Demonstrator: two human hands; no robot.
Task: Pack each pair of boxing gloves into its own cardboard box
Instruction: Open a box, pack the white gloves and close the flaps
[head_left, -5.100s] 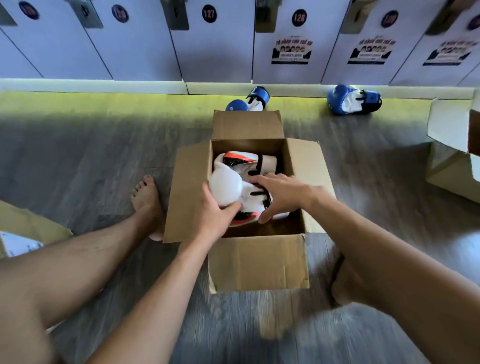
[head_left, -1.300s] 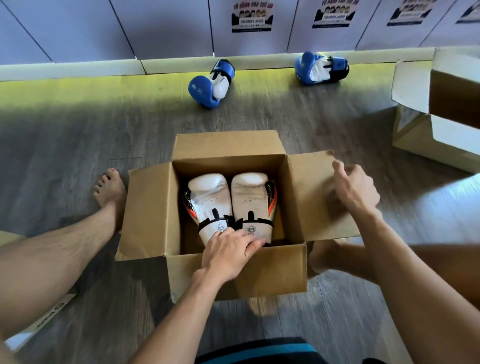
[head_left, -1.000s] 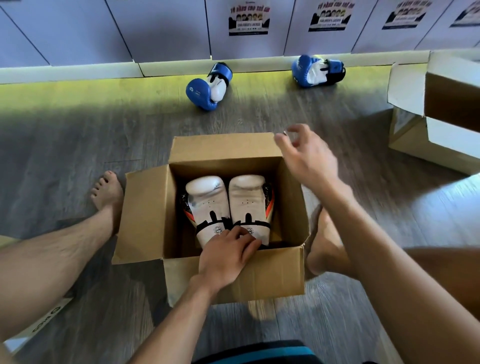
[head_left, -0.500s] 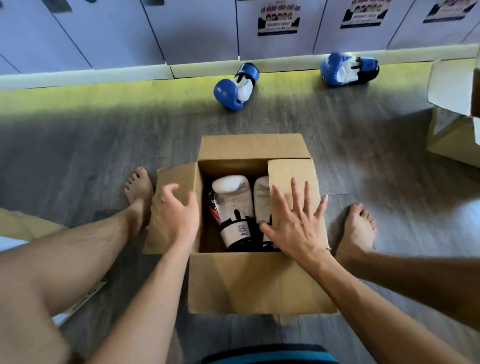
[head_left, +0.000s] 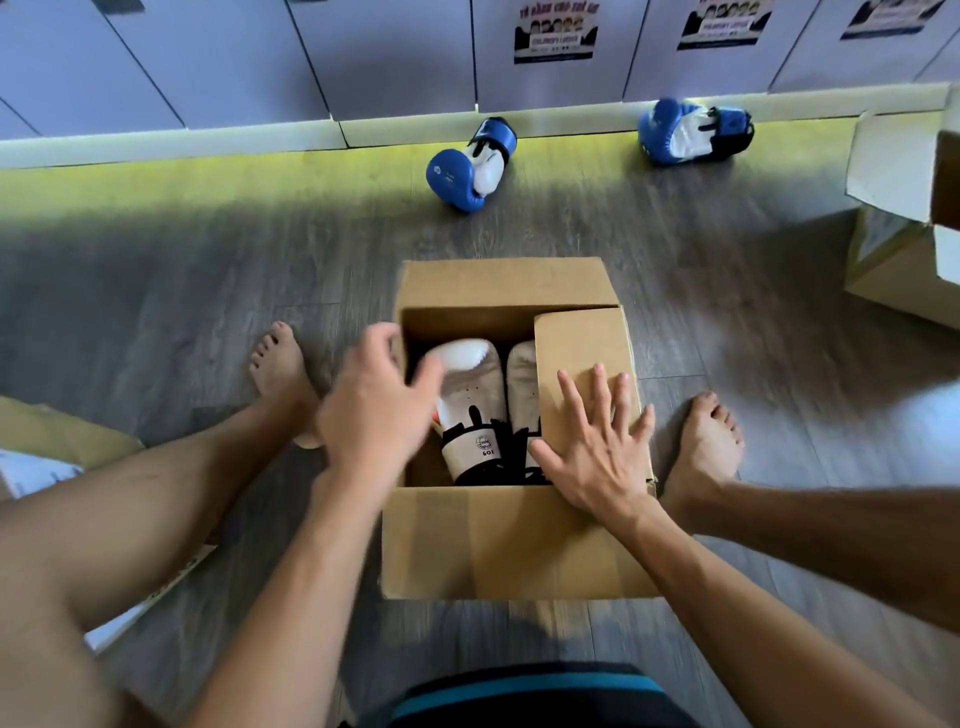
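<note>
A cardboard box (head_left: 509, 545) stands on the floor between my legs. Inside it, a pair of white boxing gloves (head_left: 470, 410) with black cuffs lies side by side. The right flap (head_left: 582, 343) is folded down over part of the right glove. My right hand (head_left: 597, 452) lies flat on that flap with its fingers spread. At the box's left edge, my left hand (head_left: 374, 405) curls around the left flap, which stands nearly upright and is mostly hidden behind the hand. Two blue and white gloves (head_left: 460, 171) (head_left: 685, 132) lie apart on the floor by the lockers.
A second open cardboard box (head_left: 893, 260) stands at the right edge. Flat cardboard (head_left: 62, 431) lies at the left under my leg. My bare feet (head_left: 283, 379) (head_left: 706, 447) rest on either side of the box. Grey lockers (head_left: 395, 52) line the far wall.
My right hand folded the right flap down and now rests flat on it. My left hand left the gloves, took the left flap and has swung it up toward the opening.
</note>
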